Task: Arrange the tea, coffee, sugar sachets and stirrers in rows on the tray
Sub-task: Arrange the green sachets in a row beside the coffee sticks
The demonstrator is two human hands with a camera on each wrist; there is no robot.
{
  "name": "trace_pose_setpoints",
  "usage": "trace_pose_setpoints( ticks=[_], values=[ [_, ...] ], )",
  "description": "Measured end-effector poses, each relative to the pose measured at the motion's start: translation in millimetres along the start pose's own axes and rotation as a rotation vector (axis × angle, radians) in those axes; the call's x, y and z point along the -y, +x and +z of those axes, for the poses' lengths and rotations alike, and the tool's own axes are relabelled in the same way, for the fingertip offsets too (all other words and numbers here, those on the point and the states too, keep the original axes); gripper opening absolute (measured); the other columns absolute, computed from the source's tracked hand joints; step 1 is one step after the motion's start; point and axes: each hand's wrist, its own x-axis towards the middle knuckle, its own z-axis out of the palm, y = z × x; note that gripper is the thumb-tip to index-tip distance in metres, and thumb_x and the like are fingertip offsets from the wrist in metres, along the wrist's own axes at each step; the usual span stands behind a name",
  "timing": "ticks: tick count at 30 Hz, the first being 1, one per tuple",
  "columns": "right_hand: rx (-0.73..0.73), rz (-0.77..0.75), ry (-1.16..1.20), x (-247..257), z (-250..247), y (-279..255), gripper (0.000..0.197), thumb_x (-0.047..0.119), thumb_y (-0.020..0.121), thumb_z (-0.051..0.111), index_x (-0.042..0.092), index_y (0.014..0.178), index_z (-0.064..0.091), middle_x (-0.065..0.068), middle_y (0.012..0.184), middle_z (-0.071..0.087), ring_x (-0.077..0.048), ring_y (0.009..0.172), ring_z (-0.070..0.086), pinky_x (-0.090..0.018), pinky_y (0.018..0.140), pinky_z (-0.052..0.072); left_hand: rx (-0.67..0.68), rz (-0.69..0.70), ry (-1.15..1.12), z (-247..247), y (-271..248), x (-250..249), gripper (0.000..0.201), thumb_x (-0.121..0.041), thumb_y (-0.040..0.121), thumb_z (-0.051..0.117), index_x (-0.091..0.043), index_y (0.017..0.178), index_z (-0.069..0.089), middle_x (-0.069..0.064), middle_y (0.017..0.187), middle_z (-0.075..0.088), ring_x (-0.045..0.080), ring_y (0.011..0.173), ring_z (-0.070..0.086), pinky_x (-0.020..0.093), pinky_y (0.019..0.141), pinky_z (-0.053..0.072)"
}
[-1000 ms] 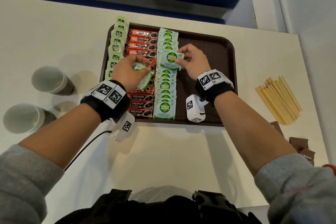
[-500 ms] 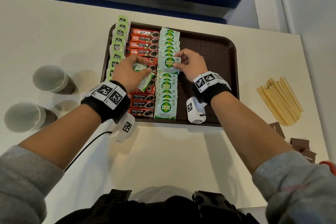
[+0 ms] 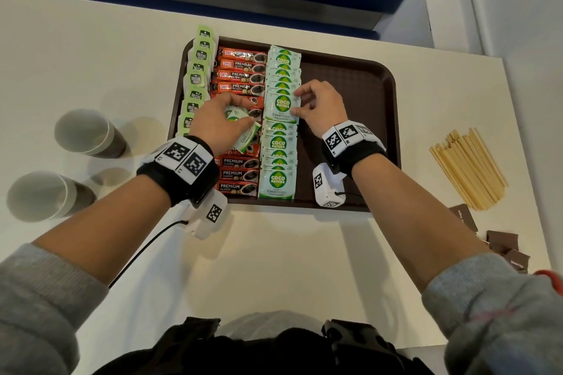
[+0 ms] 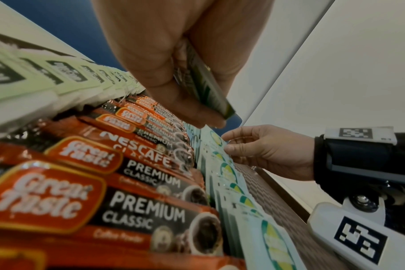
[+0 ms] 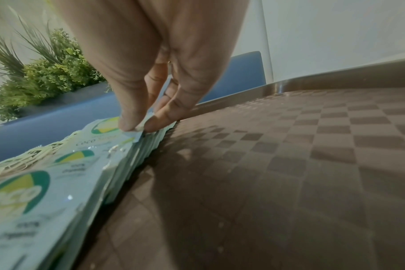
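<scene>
On the brown tray (image 3: 350, 82) lie three rows: green tea bags (image 3: 196, 79) along the left rim, red coffee sachets (image 3: 240, 74) beside them, pale green sugar sachets (image 3: 278, 146) in the middle. My right hand (image 3: 316, 103) pinches the right edge of one sugar sachet (image 3: 281, 105) lying flat on that row; the right wrist view shows thumb and fingertips (image 5: 160, 120) on its edge. Over the coffee row, my left hand (image 3: 219, 122) holds a small stack of sugar sachets (image 3: 245, 135), seen edge-on as the held stack (image 4: 206, 85) in the left wrist view.
Wooden stirrers (image 3: 469, 166) lie in a pile on the white table right of the tray, with brown sachets (image 3: 499, 240) nearer me. Two paper cups (image 3: 88, 132) (image 3: 45, 195) stand at the left. The tray's right half is bare.
The right hand has brought the sugar sachet from a tilted pose down and left until it lies squarely on the sugar row. The left hand has stayed put with its stack.
</scene>
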Motion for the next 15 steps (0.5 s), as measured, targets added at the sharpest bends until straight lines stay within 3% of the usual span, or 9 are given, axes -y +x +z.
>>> trace_pose_setpoints(
  ticks=[7, 9, 15],
  values=[
    [-0.016, -0.07, -0.052, 7.6, -2.3, -6.2, 0.024, 0.023, 0.079, 0.075, 0.014, 0.098, 0.064, 0.001, 0.093, 0.053, -0.004, 0.072, 0.048, -0.007, 0.065, 0.039, 0.046, -0.004, -0.087, 0.1, -1.8, -2.8, 0.041, -0.017, 0.076, 0.073, -0.029, 0.112, 0.057, -0.002, 0.116, 0.062, 0.022, 0.098, 0.064, 0.043, 0.09, 0.052],
    [0.032, -0.096, -0.007, 14.7, -0.8, -10.5, 0.023, 0.029, 0.079, 0.074, 0.014, 0.095, 0.066, 0.001, 0.087, 0.057, -0.003, 0.07, 0.049, -0.009, 0.065, 0.042, 0.04, 0.008, -0.11, 0.3, -3.0, -4.4, 0.048, -0.018, 0.075, 0.076, -0.026, 0.117, 0.055, -0.003, 0.118, 0.06, 0.02, 0.106, 0.061, 0.043, 0.096, 0.049],
    [0.263, -0.144, 0.032, 33.8, 3.8, -14.9, 0.024, 0.034, 0.079, 0.073, 0.016, 0.095, 0.071, 0.005, 0.08, 0.063, 0.002, 0.068, 0.054, -0.006, 0.063, 0.043, 0.043, 0.024, -0.173, 1.6, -5.5, -8.7, 0.057, -0.021, 0.072, 0.081, -0.021, 0.12, 0.051, 0.001, 0.111, 0.062, 0.019, 0.098, 0.062, 0.042, 0.09, 0.052]
  ],
)
